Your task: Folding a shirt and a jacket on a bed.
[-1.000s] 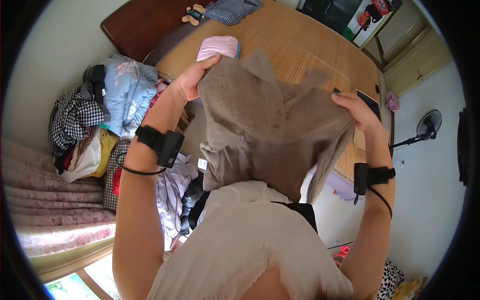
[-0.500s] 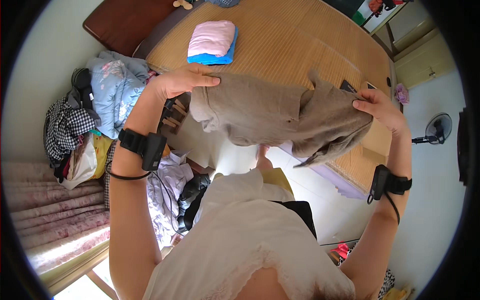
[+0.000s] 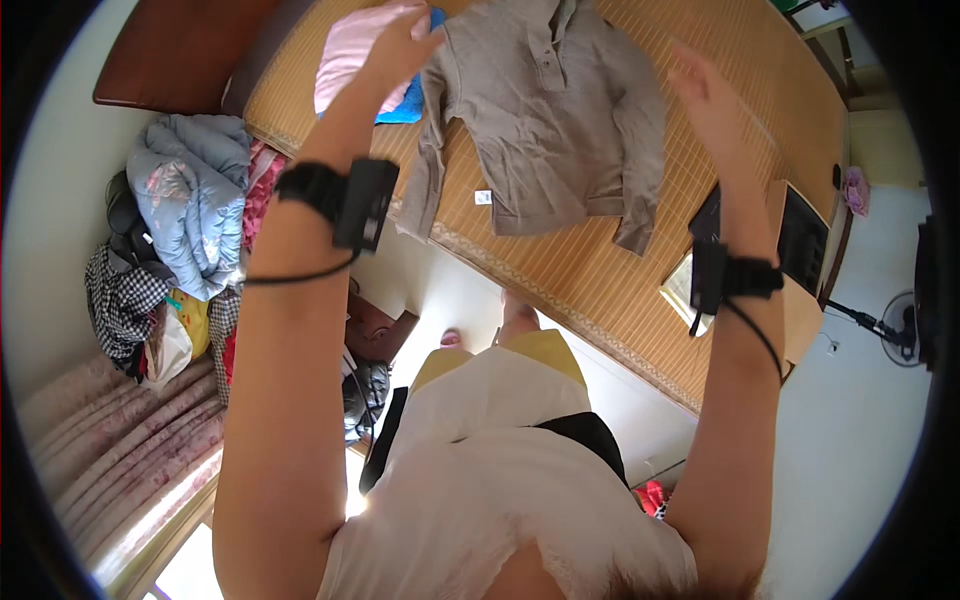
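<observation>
Shirt (image 3: 560, 130) lies spread on the mat (image 3: 560, 268) between 12 and 1 o'clock in the view, collar toward 12, hem toward 6. Left hand (image 3: 402, 48), digits parted, is at the shirt's 10 o'clock, before the pink cloth (image 3: 345, 62); I cannot tell if it touches the shirt. Right hand (image 3: 704, 84), digits parted, hovers near the shirt's 3 o'clock

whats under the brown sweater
The brown sweater lies on a tan slatted mat, visible past its edges; whatever else is directly beneath the sweater is covered.
</observation>
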A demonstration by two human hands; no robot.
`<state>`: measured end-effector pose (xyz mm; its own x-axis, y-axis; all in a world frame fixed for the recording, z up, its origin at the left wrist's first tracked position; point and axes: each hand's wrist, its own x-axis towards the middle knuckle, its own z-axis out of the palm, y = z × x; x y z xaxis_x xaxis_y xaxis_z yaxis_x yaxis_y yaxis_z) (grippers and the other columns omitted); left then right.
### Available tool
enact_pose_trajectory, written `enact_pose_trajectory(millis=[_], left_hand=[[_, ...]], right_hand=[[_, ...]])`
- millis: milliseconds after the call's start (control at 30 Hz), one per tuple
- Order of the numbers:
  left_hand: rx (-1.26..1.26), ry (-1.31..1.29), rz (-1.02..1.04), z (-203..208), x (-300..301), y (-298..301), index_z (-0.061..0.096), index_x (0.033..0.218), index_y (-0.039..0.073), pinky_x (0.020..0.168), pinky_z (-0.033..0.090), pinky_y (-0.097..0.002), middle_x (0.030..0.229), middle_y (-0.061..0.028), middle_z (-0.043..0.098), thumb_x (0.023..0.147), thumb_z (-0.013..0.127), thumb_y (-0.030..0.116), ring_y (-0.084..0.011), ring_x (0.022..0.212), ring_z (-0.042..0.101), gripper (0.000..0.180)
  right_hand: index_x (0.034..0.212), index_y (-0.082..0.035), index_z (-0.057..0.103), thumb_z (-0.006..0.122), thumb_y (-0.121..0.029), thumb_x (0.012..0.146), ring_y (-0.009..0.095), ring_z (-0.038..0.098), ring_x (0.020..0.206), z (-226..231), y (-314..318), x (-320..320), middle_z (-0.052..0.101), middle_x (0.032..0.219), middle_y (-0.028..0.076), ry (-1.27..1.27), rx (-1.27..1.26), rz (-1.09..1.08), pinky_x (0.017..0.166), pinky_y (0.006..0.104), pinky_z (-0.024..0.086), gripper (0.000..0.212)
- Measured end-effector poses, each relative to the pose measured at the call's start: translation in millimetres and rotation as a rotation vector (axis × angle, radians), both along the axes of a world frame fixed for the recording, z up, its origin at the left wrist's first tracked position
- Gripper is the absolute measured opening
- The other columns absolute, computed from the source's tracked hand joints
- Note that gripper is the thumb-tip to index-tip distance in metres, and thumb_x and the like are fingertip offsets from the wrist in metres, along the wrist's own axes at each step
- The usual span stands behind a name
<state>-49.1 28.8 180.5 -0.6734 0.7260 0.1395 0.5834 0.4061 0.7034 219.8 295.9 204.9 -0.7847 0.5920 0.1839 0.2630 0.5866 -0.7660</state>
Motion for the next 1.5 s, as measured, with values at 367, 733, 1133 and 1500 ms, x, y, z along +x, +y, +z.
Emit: enact_pose_trajectory(millis=[367, 733, 1133, 1500], left_hand=[[0.095, -1.531, 0.902, -194, 183, -178, 0.045, 0.117, 0.008, 0.07, 0.048, -0.0313, 0.105, -0.0118, 0.055, 0.08, 0.056, 0.026, -0.0229, 0.085, 0.057, 0.042], [-0.163, -1.495, 0.896, -215, 280, -219, 0.046, 0.116, 0.005, 0.073, 0.048, -0.032, 0.102, -0.0124, 0.057, 0.084, 0.049, 0.021, -0.0222, 0.086, 0.058, 0.036], [0.073, -1.457, 1.032, -208, 356, -250, 0.052, 0.112, 0.006, 0.064, 0.046, -0.0265, 0.091, -0.0075, 0.06, 0.081, 0.049, 0.014, -0.0146, 0.075, 0.058, 0.032], [0.368, -1.347, 1.304, -243, 367, -213, 0.055, 0.108, 0.008, 0.066, 0.046, -0.026, 0.091, -0.0068, 0.06, 0.084, 0.047, 0.014, -0.0137, 0.076, 0.057, 0.026]], right_hand=[[0.094, -0.005, 0.06, 0.064, -0.026, 0.073, 0.02, 0.058, 0.076, -295, -42, 193, 0.061, 0.082, 0.008, -0.795, -0.316, 0.348, 0.069, 0.0308, 0.046, 0.03], [0.104, -0.004, 0.051, 0.059, -0.014, 0.076, 0.023, 0.059, 0.076, -277, -91, 211, 0.059, 0.083, 0.012, -0.637, 0.053, 0.042, 0.063, 0.0314, 0.047, 0.031], [0.128, -0.012, 0.03, 0.07, -0.039, 0.066, 0.033, 0.041, 0.109, -252, -127, 25, 0.042, 0.118, 0.018, -0.733, 0.418, 0.355, 0.077, 0.0482, 0.043, 0.079], [0.136, -0.034, 0.0, 0.077, -0.041, 0.055, 0.051, 0.012, 0.123, -239, -116, -24, -0.005, 0.138, 0.027, -1.28, 0.633, 0.78, 0.086, 0.0591, 0.035, 0.112]])
